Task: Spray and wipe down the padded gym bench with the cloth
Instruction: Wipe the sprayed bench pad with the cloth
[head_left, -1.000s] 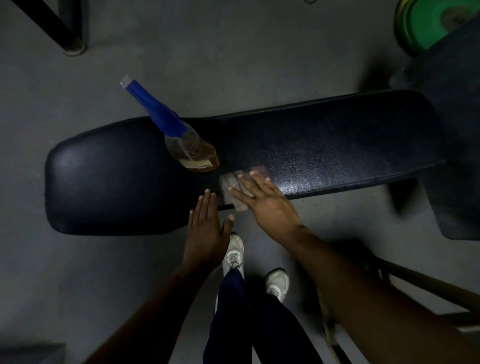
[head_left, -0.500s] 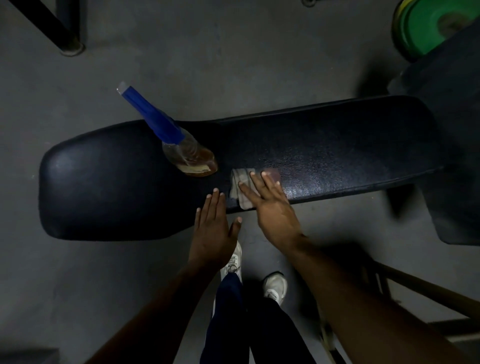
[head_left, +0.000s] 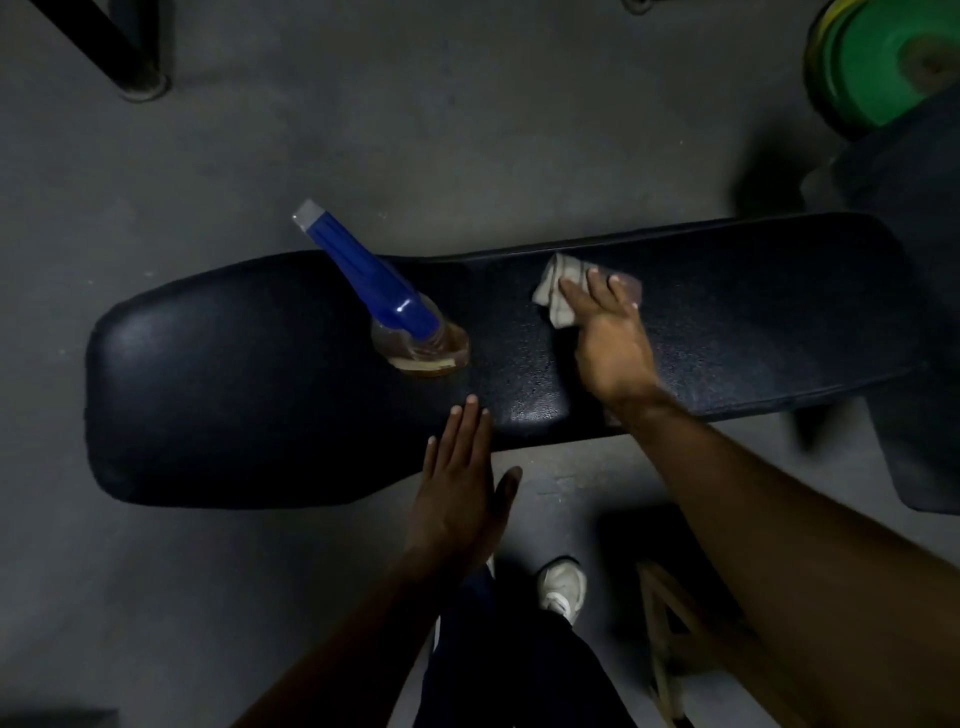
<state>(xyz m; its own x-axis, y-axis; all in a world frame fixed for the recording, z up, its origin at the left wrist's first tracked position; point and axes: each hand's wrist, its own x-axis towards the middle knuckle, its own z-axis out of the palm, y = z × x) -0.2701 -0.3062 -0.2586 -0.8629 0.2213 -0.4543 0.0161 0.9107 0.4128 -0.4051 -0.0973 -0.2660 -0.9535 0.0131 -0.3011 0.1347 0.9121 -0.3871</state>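
I see the padded gym bench (head_left: 260, 374) lying across the middle of the view, its black top running from 9 o'clock to 3 o'clock over the grey floor (head_left: 467, 130). The cloth (head_left: 556, 291) sits on this tabletop toward its far edge, at about 1 o'clock from the bench's centre, bunched and pale. My right hand (head_left: 608, 332) is pressed flat on it, fingers spread over the cloth rather than clenched around it, so the cloth is pinned under the palm and fingertips. The spray bottle (head_left: 400, 317) stands on the pad just left of the cloth, near the middle of the bench, apart from both hands; its blue sprayer head leans toward 11 o'clock and its clear body holds a little amber liquid. My left hand (head_left: 462, 488) lies open and flat at the near edge of the pad, at 6 o'clock from the bottle, holding nothing, fingertips on the upholstery and thumb out over the floor. Below it I see dark trousers and a white shoe (head_left: 563, 587). A green weight plate (head_left: 883, 62) sits at 1 o'clock, top right corner, and a dark post (head_left: 130, 57) at 11 o'clock.
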